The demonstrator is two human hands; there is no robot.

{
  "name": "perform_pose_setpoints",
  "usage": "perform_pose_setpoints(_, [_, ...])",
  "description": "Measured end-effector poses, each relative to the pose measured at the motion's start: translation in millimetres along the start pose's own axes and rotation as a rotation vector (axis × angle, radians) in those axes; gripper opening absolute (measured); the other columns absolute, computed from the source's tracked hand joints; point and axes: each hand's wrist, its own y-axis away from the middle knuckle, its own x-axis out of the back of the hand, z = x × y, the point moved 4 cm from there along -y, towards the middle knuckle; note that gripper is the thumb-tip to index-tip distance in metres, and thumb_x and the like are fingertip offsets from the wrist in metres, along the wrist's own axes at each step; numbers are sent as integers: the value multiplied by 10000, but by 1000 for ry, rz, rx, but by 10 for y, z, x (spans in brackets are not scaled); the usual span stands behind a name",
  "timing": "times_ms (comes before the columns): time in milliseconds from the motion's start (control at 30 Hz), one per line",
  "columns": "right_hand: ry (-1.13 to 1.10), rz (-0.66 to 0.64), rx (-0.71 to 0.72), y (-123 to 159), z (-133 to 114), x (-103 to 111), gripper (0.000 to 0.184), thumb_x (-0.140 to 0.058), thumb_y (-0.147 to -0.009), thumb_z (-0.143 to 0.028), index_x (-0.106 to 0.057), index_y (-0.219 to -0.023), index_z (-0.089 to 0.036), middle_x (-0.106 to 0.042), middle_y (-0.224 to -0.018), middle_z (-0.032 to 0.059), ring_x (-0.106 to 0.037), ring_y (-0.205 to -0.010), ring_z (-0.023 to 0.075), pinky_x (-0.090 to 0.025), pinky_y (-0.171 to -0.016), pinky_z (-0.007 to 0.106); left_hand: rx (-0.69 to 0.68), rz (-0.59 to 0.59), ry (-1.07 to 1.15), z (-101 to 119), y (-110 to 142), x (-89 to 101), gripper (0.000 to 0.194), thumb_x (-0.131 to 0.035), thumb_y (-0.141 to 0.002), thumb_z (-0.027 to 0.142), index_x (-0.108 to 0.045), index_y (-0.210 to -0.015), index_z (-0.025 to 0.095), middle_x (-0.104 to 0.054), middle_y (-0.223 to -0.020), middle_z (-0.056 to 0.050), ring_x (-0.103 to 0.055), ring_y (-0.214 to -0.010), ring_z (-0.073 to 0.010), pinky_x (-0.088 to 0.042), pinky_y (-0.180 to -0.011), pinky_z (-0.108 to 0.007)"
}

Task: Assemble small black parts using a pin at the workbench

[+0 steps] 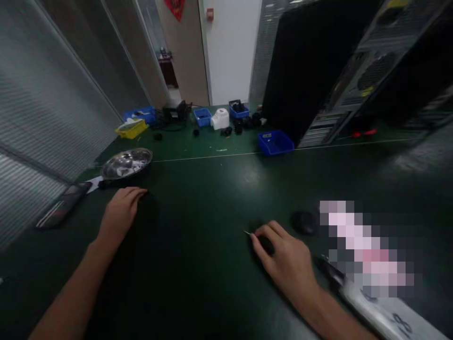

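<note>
Your right fingers [278, 229] grasp a dark piece [266, 245]; whether your left fingers [136, 191], near the metal bowl [115, 162], grip anything is unclear.

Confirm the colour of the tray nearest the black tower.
Blue tray, in the head view.

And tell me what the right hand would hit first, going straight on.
The right hand looks free to cross the table, perhaps as far as the black gear; depth is unclear.

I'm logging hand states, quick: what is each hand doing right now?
Left hand: fingers drawn together; whether they hold anything cannot be told.
Right hand: closed on a small dark object with a thin, pale tip.
</note>
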Motion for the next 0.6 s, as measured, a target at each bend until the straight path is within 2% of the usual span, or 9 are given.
perform_pose_setpoints(167, [0,28,13,14,6,12,293,-448,-1044,-420,-668,-926,-266,-669,-962,1,-667,-760,174,-431,-646,295,21,9,30,1,-5,4,388,-379,-1009,348,-681,-1179,173,-692,-1195,-124,-634,-1106,-287,-496,-1003,-433])
perform_pose_setpoints(433, [-13,32,28,17,-2,16,240,-487,-1036,-399,-660,-937,-267,-666,-967,-1,-656,-774,173,-405,-653,293,148,29,75,-33,-11,70,401,-425,-1006,418,-727,-1104,174,-692,-1196,-107,-652,-1105,-289,-509,-989,-446])
perform_pose_setpoints(600, [-25,29,14,14,-11,24,224,-500,-1030,-378,-659,-925,-260,-662,-962,1,-656,-782,177,-400,-661,298,178,-35,97,-13,33,114,382,-453,-1008,465,-691,-1175,217,-681,-1233,-24,-661,-1119,-258,-520,-993,-408])
